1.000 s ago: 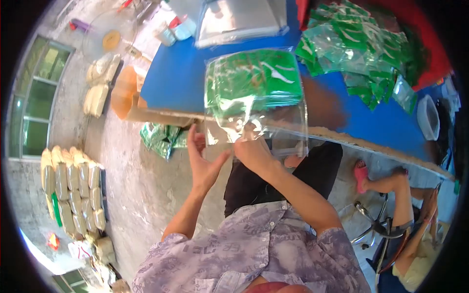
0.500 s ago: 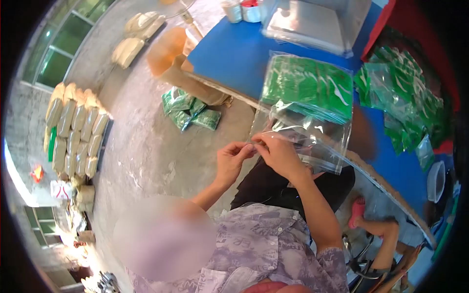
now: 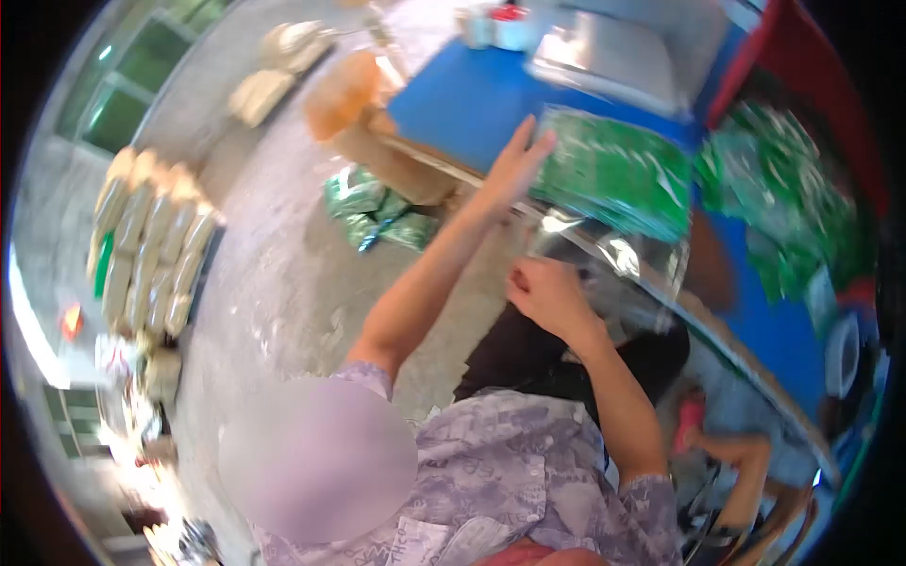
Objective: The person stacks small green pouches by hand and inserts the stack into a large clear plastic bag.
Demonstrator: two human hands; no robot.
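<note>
A clear plastic bag (image 3: 651, 259) lies over the near edge of the blue table, holding a flat stack of green packets (image 3: 613, 174). My left hand (image 3: 514, 170) reaches along the bag's far left side. Its fingers are stretched out and touch the edge by the packets. Closer to my lap, my right hand (image 3: 549, 292) is closed at the bag's near left corner, where it appears to pinch the film. Its fingertips are partly hidden and blurred. The bag's loose near end hangs above my dark trousers.
On the blue table (image 3: 453, 94) are a stack of clear bags (image 3: 609, 57), small containers (image 3: 495, 28) and a heap of green packaging (image 3: 779, 198). Green packets (image 3: 377, 212) lie on the floor by a brown sack (image 3: 392, 165). Another person's arm (image 3: 746, 481) shows lower right.
My left hand has let go of the near corner, moved up and away from me to the packets' side, and opened. My right hand stays near the corner. The view has shifted slightly.
</note>
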